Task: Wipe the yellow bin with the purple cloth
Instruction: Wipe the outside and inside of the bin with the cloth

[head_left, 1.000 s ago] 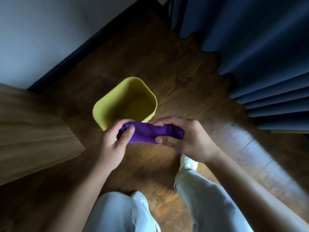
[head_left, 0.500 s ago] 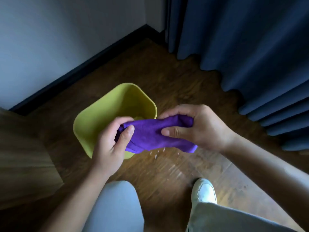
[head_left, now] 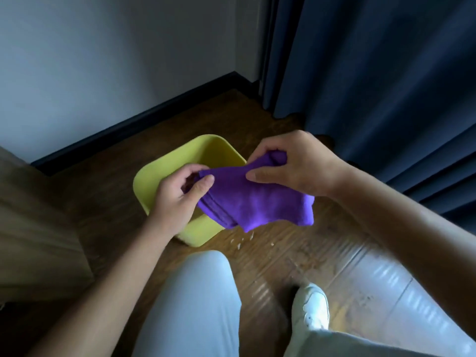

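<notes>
A dark blue curtain [head_left: 373, 86] hangs in heavy folds behind and to the right of the yellow bin [head_left: 164, 173]. A wooden floor [head_left: 296, 256] with a glossy sheen carries the bin, which stands upright near a black skirting board [head_left: 144, 122]. The bin is a rounded-square plastic tub, plain pale yellow, its open mouth facing up and its near side partly hidden by the hands. Held in the air above the bin's near right edge is the purple cloth [head_left: 255, 202], vivid violet, soft, folded in several layers, one corner drooping down. The right hand [head_left: 296, 166] pinches the cloth's upper right edge, fingers closed on it. The left hand [head_left: 177, 194] clasps its left edge between thumb and fingers. Nearer than the bin, light trousers and a white shoe [head_left: 311, 307] show. Pale crumbs [head_left: 242, 240] lie just right of the bin's base.
</notes>
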The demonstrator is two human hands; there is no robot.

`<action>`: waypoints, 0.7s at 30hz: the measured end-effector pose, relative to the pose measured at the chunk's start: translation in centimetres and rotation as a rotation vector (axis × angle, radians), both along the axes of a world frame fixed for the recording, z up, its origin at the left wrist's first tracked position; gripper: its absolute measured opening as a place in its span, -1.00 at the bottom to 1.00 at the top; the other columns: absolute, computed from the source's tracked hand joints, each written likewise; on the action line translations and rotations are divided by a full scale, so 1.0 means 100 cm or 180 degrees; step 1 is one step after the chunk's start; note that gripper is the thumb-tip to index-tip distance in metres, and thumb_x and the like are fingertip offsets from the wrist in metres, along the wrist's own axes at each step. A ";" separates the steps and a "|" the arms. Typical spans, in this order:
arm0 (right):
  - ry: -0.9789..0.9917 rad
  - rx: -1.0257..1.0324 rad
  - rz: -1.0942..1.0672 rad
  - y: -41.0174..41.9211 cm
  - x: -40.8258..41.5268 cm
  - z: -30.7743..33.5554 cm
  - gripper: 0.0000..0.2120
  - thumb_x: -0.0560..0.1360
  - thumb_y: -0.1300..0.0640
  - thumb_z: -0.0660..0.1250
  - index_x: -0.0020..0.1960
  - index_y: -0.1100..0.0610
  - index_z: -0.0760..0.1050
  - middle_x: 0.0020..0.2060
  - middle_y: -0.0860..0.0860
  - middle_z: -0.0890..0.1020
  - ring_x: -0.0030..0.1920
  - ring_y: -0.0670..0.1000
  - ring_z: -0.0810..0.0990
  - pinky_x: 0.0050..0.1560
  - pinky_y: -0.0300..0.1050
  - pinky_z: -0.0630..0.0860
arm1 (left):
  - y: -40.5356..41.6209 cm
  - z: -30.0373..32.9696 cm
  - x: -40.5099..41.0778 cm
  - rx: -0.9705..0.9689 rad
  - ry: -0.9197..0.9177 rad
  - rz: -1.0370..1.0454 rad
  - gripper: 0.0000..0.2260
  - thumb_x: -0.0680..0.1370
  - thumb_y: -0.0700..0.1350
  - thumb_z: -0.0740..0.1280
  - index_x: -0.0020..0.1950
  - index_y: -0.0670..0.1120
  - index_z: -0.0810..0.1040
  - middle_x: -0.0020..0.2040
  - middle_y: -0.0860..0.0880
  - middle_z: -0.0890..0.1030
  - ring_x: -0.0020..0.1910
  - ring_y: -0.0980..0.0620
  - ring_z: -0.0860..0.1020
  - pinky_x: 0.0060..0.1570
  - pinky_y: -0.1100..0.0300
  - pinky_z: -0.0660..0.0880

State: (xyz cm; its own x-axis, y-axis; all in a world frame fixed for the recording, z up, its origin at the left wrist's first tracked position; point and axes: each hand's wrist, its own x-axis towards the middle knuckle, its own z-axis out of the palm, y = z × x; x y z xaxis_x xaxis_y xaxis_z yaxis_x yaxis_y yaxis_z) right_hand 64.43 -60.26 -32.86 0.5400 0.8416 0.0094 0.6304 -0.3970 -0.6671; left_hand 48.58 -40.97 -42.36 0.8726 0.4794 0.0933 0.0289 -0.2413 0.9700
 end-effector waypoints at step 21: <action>0.0507 0.0225 -0.0767 -0.048 0.010 -0.084 -0.90 0.43 -0.03 0.57 -0.10 -0.13 0.67 -0.24 -0.33 0.68 -0.22 -0.26 0.65 -0.32 -0.38 0.50 | 0.034 -0.090 -0.014 0.3317 0.1147 -0.0737 -0.37 0.60 -0.17 0.34 0.59 0.25 0.24 -0.37 -0.10 0.64 -0.41 -0.24 0.61 -0.48 0.05 0.41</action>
